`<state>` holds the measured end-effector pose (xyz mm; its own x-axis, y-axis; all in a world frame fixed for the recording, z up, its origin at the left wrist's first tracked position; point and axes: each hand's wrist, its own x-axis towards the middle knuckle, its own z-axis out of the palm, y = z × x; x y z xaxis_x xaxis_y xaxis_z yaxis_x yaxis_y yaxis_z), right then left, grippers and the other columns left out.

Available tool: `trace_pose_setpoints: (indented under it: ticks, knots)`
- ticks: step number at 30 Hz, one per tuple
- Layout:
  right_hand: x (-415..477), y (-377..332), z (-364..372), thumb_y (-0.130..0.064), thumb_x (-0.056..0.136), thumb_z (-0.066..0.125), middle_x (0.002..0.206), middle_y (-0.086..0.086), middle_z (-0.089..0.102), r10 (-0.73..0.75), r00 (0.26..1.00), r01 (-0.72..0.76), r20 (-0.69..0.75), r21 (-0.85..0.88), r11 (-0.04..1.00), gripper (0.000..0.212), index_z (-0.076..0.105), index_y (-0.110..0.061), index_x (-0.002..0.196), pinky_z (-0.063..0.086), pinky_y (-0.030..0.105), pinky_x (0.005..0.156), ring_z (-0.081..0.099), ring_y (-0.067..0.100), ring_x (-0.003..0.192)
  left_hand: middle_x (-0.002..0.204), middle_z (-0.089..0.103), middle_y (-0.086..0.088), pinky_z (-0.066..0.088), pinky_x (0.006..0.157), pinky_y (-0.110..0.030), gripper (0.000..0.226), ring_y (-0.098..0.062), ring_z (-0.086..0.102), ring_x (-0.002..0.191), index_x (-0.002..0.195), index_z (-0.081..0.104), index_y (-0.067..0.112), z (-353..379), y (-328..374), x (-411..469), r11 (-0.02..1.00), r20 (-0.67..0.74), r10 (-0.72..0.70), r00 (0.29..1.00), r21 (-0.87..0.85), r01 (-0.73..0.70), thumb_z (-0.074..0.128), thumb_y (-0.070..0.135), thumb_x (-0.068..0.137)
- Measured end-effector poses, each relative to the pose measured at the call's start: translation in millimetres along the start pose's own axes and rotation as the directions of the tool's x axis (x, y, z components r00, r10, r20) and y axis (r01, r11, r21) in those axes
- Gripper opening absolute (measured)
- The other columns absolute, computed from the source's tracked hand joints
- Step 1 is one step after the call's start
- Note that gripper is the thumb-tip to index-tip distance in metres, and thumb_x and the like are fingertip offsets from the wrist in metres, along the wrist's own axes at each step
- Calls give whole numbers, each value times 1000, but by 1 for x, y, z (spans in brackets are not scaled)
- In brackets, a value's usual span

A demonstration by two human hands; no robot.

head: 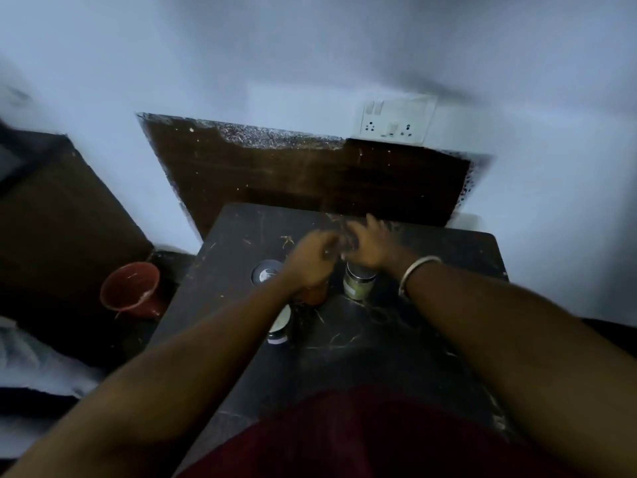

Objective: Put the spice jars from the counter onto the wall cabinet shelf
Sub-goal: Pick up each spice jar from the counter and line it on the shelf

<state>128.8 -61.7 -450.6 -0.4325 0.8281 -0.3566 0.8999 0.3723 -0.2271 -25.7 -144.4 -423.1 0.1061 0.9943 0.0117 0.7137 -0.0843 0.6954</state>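
Observation:
Several spice jars stand on the dark marble counter (396, 339). A jar with a silver lid (264, 270) is at the left. An orange-red jar (314, 295) shows just below my left hand (310, 258). A pale green jar (358, 285) stands under my right hand (371, 248). Another jar with a pale lid (280, 326) is partly hidden by my left forearm. Both hands hover close together above the jars and are blurred by motion. My left fingers look curled and my right fingers reach forward, but any grip is hidden. The wall cabinet shelf is out of view.
A dark wooden board (310, 177) leans on the wall behind the counter. A white switch and socket plate (396, 122) is on the wall above it. A red-brown bucket (132, 289) sits on the floor to the left, next to dark furniture (58, 208).

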Motion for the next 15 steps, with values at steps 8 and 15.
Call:
trace_pose_setpoints:
  ticks: [8,15]
  knots:
    - [-4,20,68,-37,95,67,156,13,32,-31,999,32,-8,67,997,68,37,-34,156,42,50,115,46,40,138,108,61,25,55,79,-17,30,9,62,100,98,69,39,51,-59,-56,980,36,-73,997,-184,78,66,9,95]
    - [-13,29,59,-20,83,81,145,6,54,-202,974,166,105,283,945,70,51,-25,147,50,35,103,56,24,131,89,73,4,57,66,-30,19,-12,71,79,93,73,33,42,-53,-45,891,54,-130,990,-431,140,58,22,96]
